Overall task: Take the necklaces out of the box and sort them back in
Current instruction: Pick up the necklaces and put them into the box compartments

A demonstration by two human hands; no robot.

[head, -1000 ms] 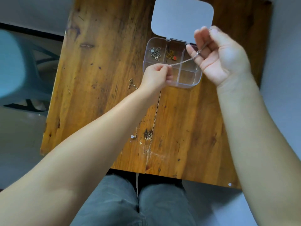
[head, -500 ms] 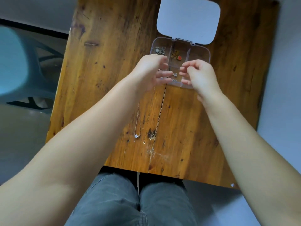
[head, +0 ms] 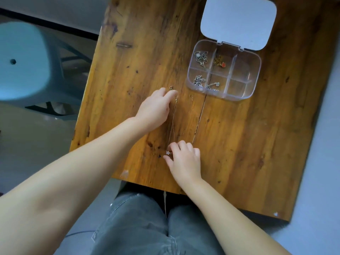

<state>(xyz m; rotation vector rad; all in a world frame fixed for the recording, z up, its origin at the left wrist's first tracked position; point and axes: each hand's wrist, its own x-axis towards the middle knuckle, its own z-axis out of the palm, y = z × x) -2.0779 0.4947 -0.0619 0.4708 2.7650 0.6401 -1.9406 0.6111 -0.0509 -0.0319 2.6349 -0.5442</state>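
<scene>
Thin necklace (head: 173,124) outstretched beside open box (head: 237,89)

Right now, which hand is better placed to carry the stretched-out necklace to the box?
Left. The left hand touches the necklace at its clasp end, nearer the box; the right hand is at the pendant, farther away.

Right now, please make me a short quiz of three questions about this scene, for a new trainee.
1. True or false: the lid of the clear box is open.
2. How many compartments hold jewellery? A) two B) four C) six
3. Fill in: the left hand is at the clasp end of the necklace on the table, and the right hand is at its ____.

Key: 1 true; 2 B; 3 pendant.
</scene>
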